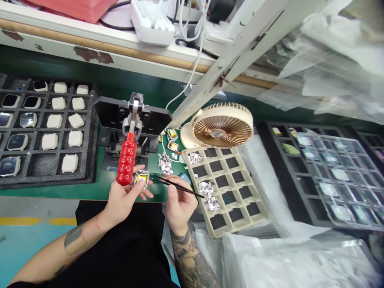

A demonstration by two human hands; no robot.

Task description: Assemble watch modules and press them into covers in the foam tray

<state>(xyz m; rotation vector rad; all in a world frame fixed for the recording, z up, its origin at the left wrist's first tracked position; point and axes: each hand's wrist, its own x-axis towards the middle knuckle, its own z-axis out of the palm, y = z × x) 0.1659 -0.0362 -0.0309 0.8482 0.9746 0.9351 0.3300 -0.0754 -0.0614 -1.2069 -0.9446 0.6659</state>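
My left hand [124, 199] is closed on a small watch case [141, 179], its inside facing up with a yellow-and-white part showing. My thumb lies over the case's lower edge. In my right hand [180, 204] is a pair of dark tweezers [177, 186], their tips close to the right side of the case; whether they touch it I cannot tell. Just above my left hand stands the red ribbed handle [127, 160] of a black toggle press [132, 120]. Small white-grey pieces [165, 164] lie on the green bench beyond the tweezers.
At left, a black foam tray [90, 160] holds several watches and pale cases. A beige fan [222, 126] stands behind a beige compartment tray [211, 230] with small pieces in some cells. Farther right are a dark tray [306, 204] and plastic bags [288, 260]. A white post [216, 76] slants overhead.
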